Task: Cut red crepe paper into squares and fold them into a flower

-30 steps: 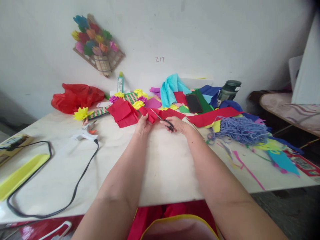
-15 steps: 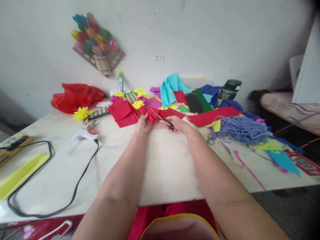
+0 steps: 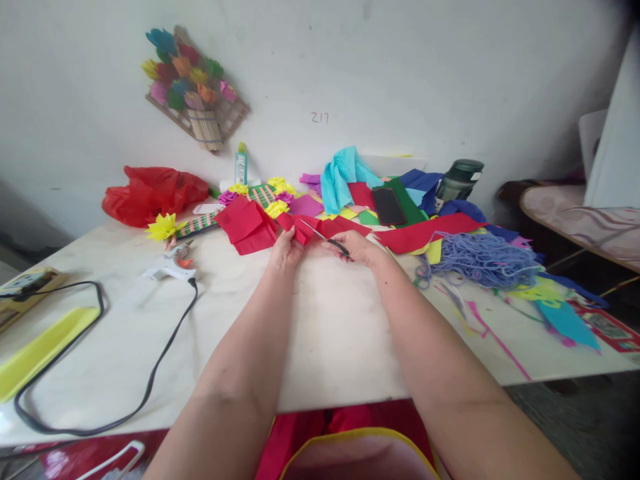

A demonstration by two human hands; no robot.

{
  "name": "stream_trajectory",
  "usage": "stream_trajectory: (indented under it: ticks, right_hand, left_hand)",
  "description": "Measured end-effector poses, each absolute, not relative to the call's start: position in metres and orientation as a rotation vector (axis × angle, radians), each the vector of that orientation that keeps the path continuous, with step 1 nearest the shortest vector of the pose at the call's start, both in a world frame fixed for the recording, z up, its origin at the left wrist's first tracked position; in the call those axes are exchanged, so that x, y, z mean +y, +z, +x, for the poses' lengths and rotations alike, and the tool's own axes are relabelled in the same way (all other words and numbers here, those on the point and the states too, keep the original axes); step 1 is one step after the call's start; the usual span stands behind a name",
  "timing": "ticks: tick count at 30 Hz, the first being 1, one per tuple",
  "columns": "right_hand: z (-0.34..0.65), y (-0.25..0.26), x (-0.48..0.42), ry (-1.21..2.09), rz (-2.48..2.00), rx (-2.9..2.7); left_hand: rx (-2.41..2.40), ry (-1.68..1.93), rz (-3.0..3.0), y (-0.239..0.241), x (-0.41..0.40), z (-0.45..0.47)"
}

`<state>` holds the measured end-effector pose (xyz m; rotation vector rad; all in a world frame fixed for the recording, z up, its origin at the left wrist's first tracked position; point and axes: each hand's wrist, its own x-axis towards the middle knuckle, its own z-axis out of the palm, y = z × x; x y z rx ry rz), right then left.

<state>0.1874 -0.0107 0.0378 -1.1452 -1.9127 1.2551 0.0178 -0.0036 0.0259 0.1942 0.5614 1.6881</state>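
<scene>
My left hand (image 3: 287,248) pinches a small folded piece of red crepe paper (image 3: 303,232) above the table. In my right hand (image 3: 353,246) is a pair of scissors (image 3: 338,247) with black handles, its blades pointing left at the edge of that red piece. Left of my hands lie red paper squares (image 3: 245,223), overlapping one another. A long red paper strip (image 3: 430,231) stretches to the right behind my right hand. Whether the blades are parted is too small to tell.
A white glue gun (image 3: 173,267) with a black cord (image 3: 165,360) lies at left. A yellow paper flower (image 3: 166,228), red plastic bag (image 3: 153,195), glue bottle (image 3: 241,167), phone (image 3: 389,206), dark green bottle (image 3: 461,179) and blue yarn (image 3: 487,260) stand or lie around.
My right hand and the scissors have shifted very slightly to the right. My left hand and the red paper look the same.
</scene>
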Motion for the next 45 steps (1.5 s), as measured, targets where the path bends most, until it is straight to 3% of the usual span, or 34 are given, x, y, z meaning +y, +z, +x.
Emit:
stream_trajectory:
  ticks: [11,45]
  right_hand:
    - [0.188,0.052,-0.025,1.409,-1.172,-1.863]
    - [0.179,0.04,-0.017,1.388,-1.093,-1.729]
  left_hand:
    - [0.598,1.655,0.192,0.029,-0.008,0.023]
    - [0.623,1.631,0.211,0.034,-0.013,0.027]
